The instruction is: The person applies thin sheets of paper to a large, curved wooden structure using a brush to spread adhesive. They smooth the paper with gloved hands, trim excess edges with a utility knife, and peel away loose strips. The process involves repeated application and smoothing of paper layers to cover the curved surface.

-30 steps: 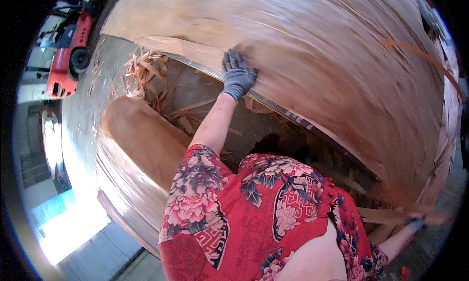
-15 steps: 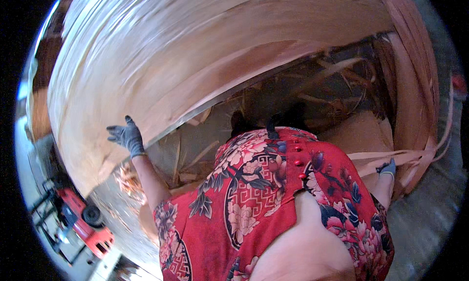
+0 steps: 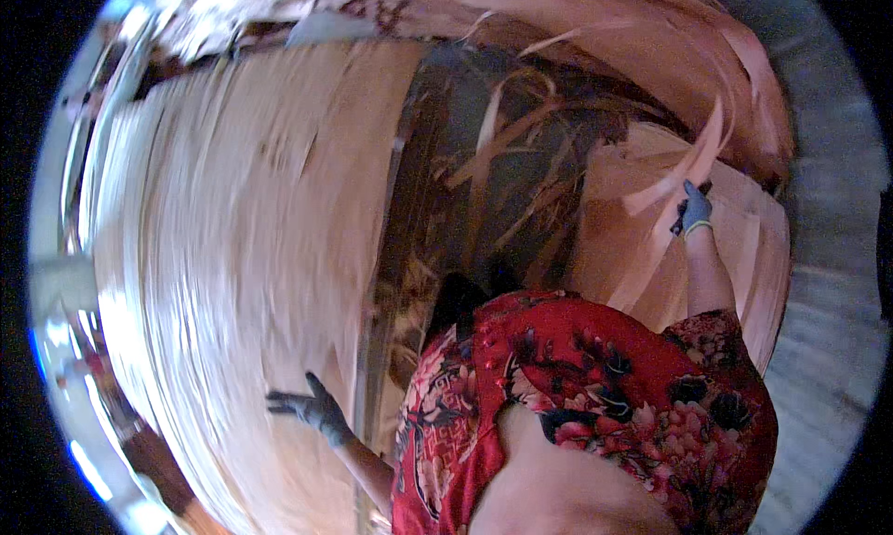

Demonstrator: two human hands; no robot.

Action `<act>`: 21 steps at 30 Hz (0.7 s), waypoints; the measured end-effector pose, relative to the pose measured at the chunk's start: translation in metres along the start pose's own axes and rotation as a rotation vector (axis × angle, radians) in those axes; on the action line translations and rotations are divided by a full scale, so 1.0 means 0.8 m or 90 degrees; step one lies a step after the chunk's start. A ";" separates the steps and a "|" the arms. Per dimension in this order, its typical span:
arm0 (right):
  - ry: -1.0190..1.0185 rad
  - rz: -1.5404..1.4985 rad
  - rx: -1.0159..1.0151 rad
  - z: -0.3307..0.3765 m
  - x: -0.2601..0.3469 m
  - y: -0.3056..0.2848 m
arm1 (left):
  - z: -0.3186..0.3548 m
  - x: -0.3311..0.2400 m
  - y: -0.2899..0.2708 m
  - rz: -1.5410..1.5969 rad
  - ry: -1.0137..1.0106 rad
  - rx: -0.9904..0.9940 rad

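My left hand, in a grey glove, is open with its fingers spread. It is over the near part of a broad stack of pale wood veneer sheets; whether it touches them I cannot tell. My right hand, gloved in grey-blue, is closed on a thin strip of veneer. The strip rises from the fingers and curves away at its far end. Beneath this hand lies a lower pile of tan veneer sheets. Motion blurs the strip and the fingertips.
Between the two piles runs a dark gap littered with curled veneer scraps. A long reddish-brown heap of veneer closes off the far side. Grey floor stretches along the right.
The whole view has swung round, so the large stack now lies to my left. My right hand has come forward over the lower pile with the strip. My left hand stays open.
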State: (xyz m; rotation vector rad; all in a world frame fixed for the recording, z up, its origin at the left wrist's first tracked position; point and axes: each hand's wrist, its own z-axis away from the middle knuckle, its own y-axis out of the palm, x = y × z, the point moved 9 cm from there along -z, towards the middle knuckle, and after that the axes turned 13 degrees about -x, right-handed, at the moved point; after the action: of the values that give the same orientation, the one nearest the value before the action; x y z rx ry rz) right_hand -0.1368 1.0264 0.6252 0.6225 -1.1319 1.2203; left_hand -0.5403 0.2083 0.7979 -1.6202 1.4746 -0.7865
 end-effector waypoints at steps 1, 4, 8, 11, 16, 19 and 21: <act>0.017 -0.015 -0.027 0.014 0.021 -0.004 | -0.007 0.001 0.028 -0.093 0.019 0.019; -0.049 0.026 -0.122 -0.015 0.079 -0.048 | -0.043 -0.110 0.070 0.052 0.023 0.022; -0.022 -0.025 -0.158 0.170 0.053 -0.193 | -0.102 -0.056 0.043 0.171 0.101 0.029; 0.017 -0.052 -0.170 0.169 0.039 -0.294 | -0.114 -0.111 0.057 0.196 0.204 0.018; 0.042 -0.091 -0.277 0.138 0.091 -0.372 | -0.180 -0.231 0.010 0.201 0.220 0.123; 0.004 -0.015 -0.414 0.080 0.118 -0.400 | -0.182 -0.250 0.053 0.103 0.154 0.146; 0.028 -0.077 -0.261 0.005 0.123 -0.392 | -0.177 -0.267 0.069 0.101 0.114 0.151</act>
State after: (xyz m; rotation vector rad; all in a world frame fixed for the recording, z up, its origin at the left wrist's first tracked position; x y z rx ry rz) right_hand 0.1511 0.9737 0.7741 0.3437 -1.2434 0.8597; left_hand -0.7170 0.3985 0.8332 -1.2663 1.5476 -0.9951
